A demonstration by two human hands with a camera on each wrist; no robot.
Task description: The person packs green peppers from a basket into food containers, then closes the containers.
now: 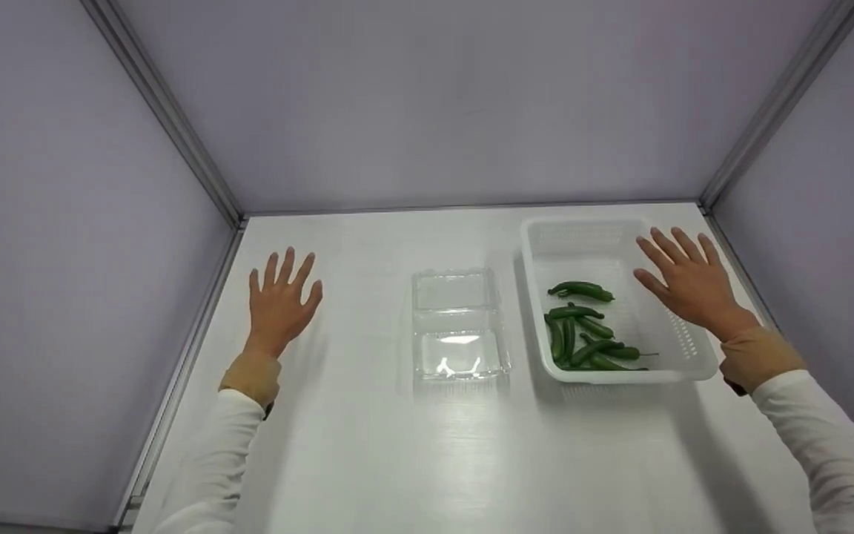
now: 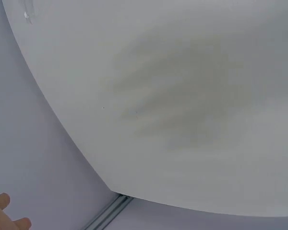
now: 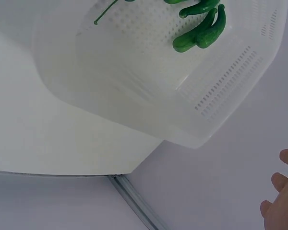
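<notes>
The left hand [image 1: 279, 304] is hovering flat over the white table [image 1: 368, 445], palm down, with its fingers straight and spread apart; it is holding nothing, and its soft shadow is falling on the bare surface in the left wrist view. Only the fingertips [image 2: 2, 211] are showing at the lower left corner of that view.

The right hand [image 1: 690, 285] is hanging open over the far right part of the white basket [image 1: 620, 374], fingers straight and fanned out, gripping nothing. Whether the palm is touching the basket's rim cannot be told from the head view; it looks to be just above it. In the right wrist view only a few fingertips [image 3: 281, 191] are peeking in at the right edge.

The basket is sitting on the right side of the table, its long axis running from near to far. Inside it, the green chili peppers [image 1: 583, 334] are lying in its left half, toward the near end. The farthest pepper [image 1: 581, 290] is lying crosswise, left to right, apart from the rest; several nearer ones are running roughly near to far, and others are slanting across them in a loose heap.

Just left of the basket, a clear plastic clamshell box [image 1: 458, 326] is lying open, its two halves lined up near to far.
</notes>
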